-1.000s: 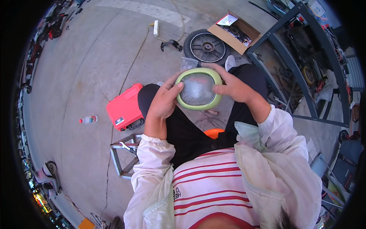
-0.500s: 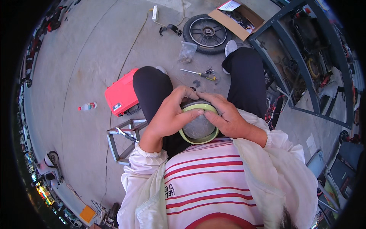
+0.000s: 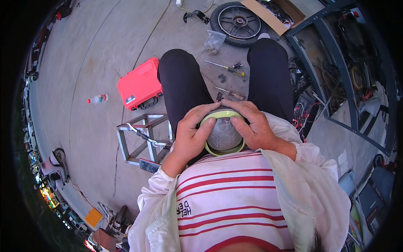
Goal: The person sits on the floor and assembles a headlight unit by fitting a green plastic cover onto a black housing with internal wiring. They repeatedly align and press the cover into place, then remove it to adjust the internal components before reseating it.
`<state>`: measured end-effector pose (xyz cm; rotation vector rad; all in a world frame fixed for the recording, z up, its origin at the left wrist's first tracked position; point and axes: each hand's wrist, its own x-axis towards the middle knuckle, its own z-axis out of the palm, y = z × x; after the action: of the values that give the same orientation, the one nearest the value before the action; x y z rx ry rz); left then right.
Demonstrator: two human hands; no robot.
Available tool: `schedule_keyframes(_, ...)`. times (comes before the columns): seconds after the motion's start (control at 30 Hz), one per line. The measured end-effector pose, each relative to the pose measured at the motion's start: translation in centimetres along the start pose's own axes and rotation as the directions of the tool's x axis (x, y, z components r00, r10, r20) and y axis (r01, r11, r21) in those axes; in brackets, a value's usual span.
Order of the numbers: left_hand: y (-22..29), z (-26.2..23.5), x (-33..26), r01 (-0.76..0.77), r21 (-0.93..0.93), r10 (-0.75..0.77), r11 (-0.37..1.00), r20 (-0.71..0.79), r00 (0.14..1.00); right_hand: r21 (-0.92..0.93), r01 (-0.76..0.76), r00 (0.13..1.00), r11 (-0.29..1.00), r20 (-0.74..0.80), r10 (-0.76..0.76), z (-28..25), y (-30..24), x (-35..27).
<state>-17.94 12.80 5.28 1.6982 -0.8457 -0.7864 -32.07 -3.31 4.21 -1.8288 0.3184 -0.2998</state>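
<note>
Close to my striped shirt, between my thighs, sits a round, domed thing like a headlight [image 3: 225, 135]. Its grey face is scratched, and a pale green rim rings it. My left hand [image 3: 194, 129] clasps it from the left, the thumb resting over the rim. From the right, my right hand [image 3: 257, 127] grips it the same way. Both sets of fingers curl around its far edge, where the dark back is mostly hidden. Just beyond lie a tool with a brown handle [image 3: 236, 95], a yellow-handled screwdriver [image 3: 235, 71] and small dark pieces [image 3: 221, 78].
A red hard case [image 3: 140, 84] and a plastic bottle [image 3: 99, 98] lie left. Nearer, a metal stand [image 3: 126, 145] carries a wrench [image 3: 142, 135]. Ahead are a plastic bag [image 3: 214, 42], a wheel [image 3: 216, 20] and a cardboard box [image 3: 268, 17]. A dark metal rack [image 3: 323, 71] stands right.
My view has shifted, so floor things appear higher. The thumbs, near each other before, are now farther apart on the rim. My left knee extends farther forward in view. Both hands keep hold.
</note>
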Motion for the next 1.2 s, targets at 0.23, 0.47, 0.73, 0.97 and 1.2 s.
schedule_keyframes(0.23,0.4,0.4,0.4,-0.009,0.04,0.011,0.999,-0.035,0.999,0.031,-0.093,0.995,0.995,-0.015,0.094,-0.3,-0.6,0.1)
schedule_keyframes(0.47,0.9,0.9,0.6,0.054,0.057,-0.052,0.997,-0.04,0.998,0.12,-0.193,0.978,0.974,-0.056,0.201,-0.3,-0.7,-0.3)
schedule_keyframes(0.73,1.1,1.1,-0.4,0.055,0.215,-0.048,0.975,-0.036,0.998,0.099,-0.194,0.975,0.976,-0.091,0.203,-0.1,0.9,-0.7)
schedule_keyframes(0.97,0.8,1.5,0.0,-0.009,0.305,0.024,0.952,-0.044,0.999,0.051,-0.198,0.98,0.979,-0.016,0.199,-0.5,0.3,0.3)
schedule_keyframes(1.2,0.9,1.5,0.5,0.008,0.263,0.004,0.965,-0.045,0.999,0.141,-0.236,0.969,0.961,-0.034,0.243,-0.3,0.6,0.4)
